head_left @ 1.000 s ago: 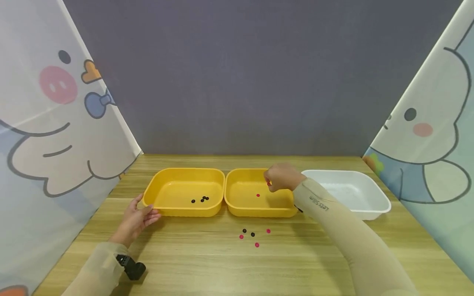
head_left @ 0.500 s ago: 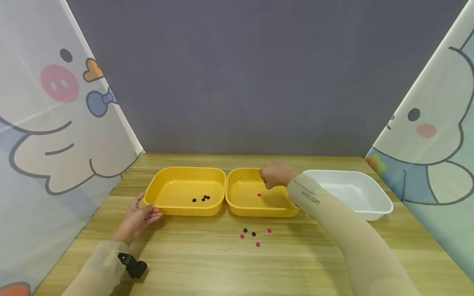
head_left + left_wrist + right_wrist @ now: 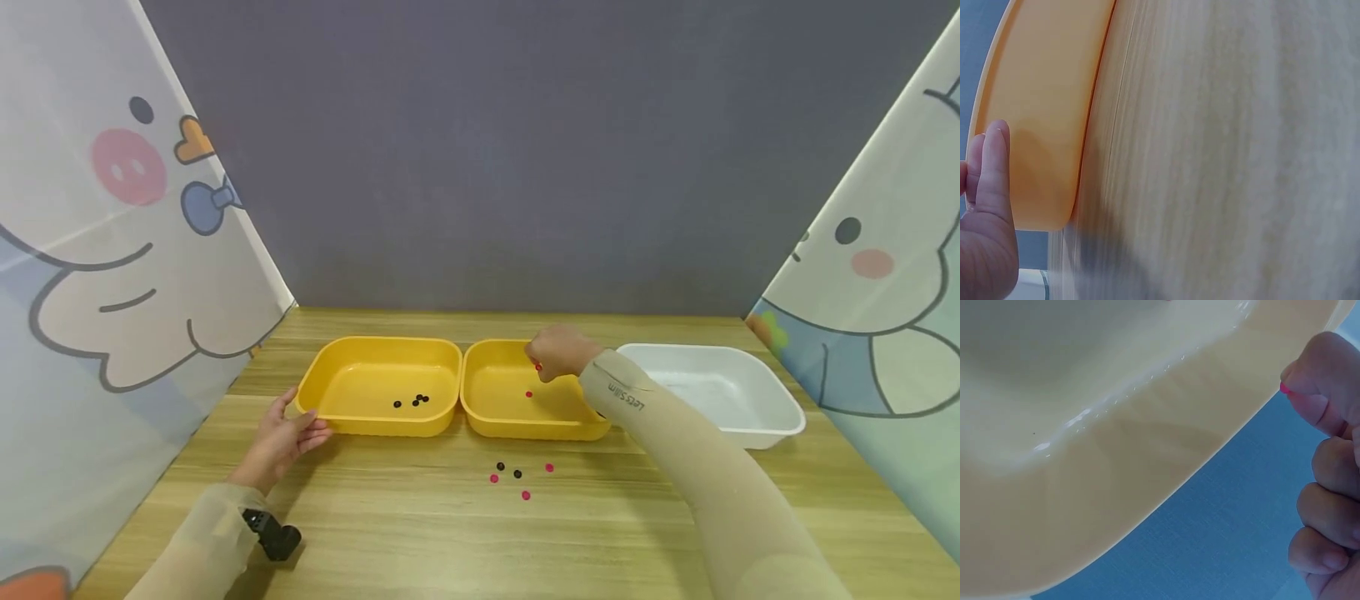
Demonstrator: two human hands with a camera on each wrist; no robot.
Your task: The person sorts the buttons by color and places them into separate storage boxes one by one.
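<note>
Now, just right of the frame's centre, a right hand (image 3: 561,353) pinches a red button (image 3: 537,367) near the right yellow tray (image 3: 538,430)'s far rim; lower left, the left hand (image 3: 276,443) grips the left yellow tray (image 3: 388,427). Colour sorting appears underway; next calls for a gentle release.

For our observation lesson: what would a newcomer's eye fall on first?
Likely the left yellow tray and the middle yellow tray, side by side on the table. Then the right hand, pinching a small red disc above the middle one, and the left hand at the left one's near corner.
</note>
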